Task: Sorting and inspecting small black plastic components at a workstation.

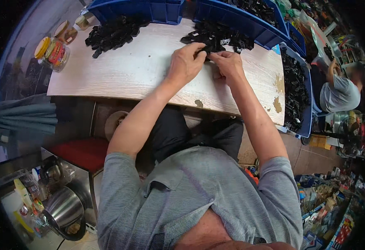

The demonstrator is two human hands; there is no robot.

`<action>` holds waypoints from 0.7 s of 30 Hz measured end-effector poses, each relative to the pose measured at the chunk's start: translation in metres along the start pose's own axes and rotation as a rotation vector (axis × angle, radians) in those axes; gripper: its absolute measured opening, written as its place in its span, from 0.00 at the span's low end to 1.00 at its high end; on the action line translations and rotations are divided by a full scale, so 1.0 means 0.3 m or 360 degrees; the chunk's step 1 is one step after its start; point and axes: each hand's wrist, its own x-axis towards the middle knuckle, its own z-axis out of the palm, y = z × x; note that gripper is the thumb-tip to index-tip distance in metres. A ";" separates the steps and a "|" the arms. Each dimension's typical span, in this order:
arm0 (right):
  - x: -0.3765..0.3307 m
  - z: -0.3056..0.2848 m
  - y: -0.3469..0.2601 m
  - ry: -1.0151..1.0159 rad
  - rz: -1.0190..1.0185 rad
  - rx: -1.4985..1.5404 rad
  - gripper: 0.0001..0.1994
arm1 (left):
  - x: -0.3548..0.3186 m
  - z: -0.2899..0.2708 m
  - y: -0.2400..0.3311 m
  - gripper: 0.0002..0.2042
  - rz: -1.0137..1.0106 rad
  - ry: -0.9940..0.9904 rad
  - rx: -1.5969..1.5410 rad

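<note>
My left hand (pixel 186 59) and my right hand (pixel 228 63) meet at the near edge of a pile of small black plastic parts (pixel 216 35) on the white wood-grain table (pixel 120 79). The fingers of both hands are pinched close together around a small black part, mostly hidden by the fingertips. Its exact shape cannot be made out. A second heap of black parts (pixel 115 34) lies farther left on the table, apart from my hands.
Blue bins (pixel 145 11) line the table's far edge. Another blue bin full of black parts (pixel 295 89) stands along the right edge. A yellow-lidded jar (pixel 52 53) sits at the far left corner. Another person (pixel 340 91) sits at a table off to the right.
</note>
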 end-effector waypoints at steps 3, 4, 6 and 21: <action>0.004 0.007 0.013 -0.0037 0.0034 0.0179 0.13 | -0.017 0.016 -0.009 0.17 -0.0210 -0.0094 -0.0258; -0.001 0.007 0.018 -0.0045 0.0019 0.0248 0.11 | -0.026 0.020 -0.009 0.17 -0.0214 -0.0093 -0.0256; -0.009 0.006 0.025 -0.0063 0.0004 0.0316 0.10 | -0.044 0.031 -0.007 0.16 -0.0269 -0.0057 -0.0342; -0.068 -0.009 0.016 -0.0204 -0.0200 0.0228 0.10 | -0.088 0.033 0.032 0.15 -0.0175 0.0186 -0.0362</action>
